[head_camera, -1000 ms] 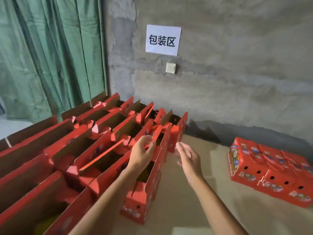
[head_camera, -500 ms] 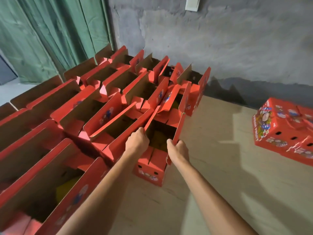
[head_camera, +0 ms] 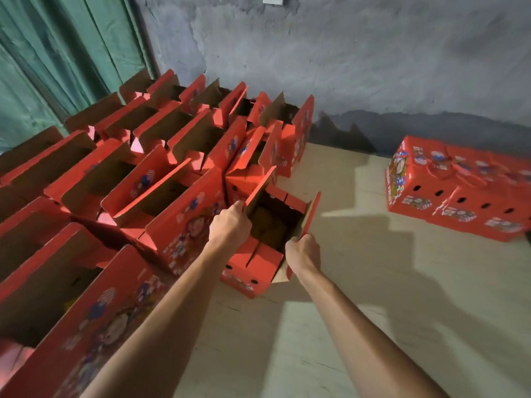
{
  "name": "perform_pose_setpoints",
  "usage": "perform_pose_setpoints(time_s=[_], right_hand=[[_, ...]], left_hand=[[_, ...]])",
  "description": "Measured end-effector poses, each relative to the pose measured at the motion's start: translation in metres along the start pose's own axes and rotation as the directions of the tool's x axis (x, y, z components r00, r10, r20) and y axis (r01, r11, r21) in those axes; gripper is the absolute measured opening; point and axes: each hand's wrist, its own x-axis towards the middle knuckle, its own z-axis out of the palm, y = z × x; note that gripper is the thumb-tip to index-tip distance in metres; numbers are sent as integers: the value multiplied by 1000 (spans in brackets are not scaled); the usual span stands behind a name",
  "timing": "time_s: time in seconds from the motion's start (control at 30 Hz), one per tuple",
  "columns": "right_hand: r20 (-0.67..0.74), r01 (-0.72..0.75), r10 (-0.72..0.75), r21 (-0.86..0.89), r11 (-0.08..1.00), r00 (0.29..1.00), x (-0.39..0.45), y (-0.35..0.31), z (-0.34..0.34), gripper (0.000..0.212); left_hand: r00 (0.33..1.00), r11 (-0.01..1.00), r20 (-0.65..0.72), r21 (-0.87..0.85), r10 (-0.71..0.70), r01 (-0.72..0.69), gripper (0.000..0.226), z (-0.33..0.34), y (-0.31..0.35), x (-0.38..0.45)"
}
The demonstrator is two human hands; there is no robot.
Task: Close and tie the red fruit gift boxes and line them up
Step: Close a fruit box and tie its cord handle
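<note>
An open red fruit gift box (head_camera: 253, 271) stands on the floor in front of me, with yellow fruit dimly visible inside. My left hand (head_camera: 231, 226) grips the bottom edge of its upright left flap (head_camera: 260, 186). My right hand (head_camera: 303, 254) grips the near end of its upright right flap (head_camera: 311, 215). Several more open red boxes (head_camera: 161, 168) stand packed in rows to the left and behind. At the right, a row of closed red boxes (head_camera: 459, 193) with red ties lies against the wall.
A grey concrete wall (head_camera: 344, 53) runs along the back and a green curtain (head_camera: 57, 53) hangs at the left. Flat cardboard sheets (head_camera: 359, 282) cover the floor between the open boxes and the closed row.
The camera has tilted down toward the floor. Both hands came down from above the boxes and took hold of the front box's two side flaps; the box now stands slightly away from the rows.
</note>
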Motion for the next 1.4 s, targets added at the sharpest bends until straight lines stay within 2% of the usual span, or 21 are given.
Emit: perform_pose_setpoints(time_s=[0.17,0.43,0.67,0.93,1.0,1.03,1.1,1.17,1.23,1.3,1.33,1.4], right_hand=[[-41,-26,27,32,999,999,-2,61,-79,32],[-148,-45,46,12,999,988,-4,191,-242,33],[-183,-85,78,-33,996,980,-5,260,-329,28],[-188,-40,7,-173,984,982,4,264,-332,23],[-178,-38,-2,-223,974,984,4,263,-328,26],[-167,-36,-7,-257,966,986,5,263,-329,28],[-161,-42,-12,-325,945,987,9,264,-332,29],[-142,-33,-26,-399,916,990,13,261,-337,27],[-130,-27,-36,-455,890,991,12,258,-338,22],[-142,-12,-68,-497,868,987,10,255,-336,14],[-150,-6,-85,-521,853,985,9,254,-335,11],[-155,6,-115,-572,820,981,9,254,-336,6]], left_hand=[[998,999,59,-34,33,-31,22,44,54,-47],[993,991,97,-124,68,-55,29,148,187,-162],[988,981,135,-188,69,-43,29,202,253,-225],[993,994,109,-104,52,-40,28,205,256,-233],[988,993,99,12,117,-119,27,199,256,-234],[978,977,93,86,189,-197,36,197,256,-234],[938,904,85,251,336,-346,56,195,254,-235],[907,828,79,380,415,-412,67,193,255,-230],[869,735,179,471,461,-487,72,192,261,-222],[824,651,270,512,498,-561,69,194,267,-214],[813,649,293,492,503,-580,64,194,271,-212],[822,729,284,379,494,-570,52,193,274,-208]])
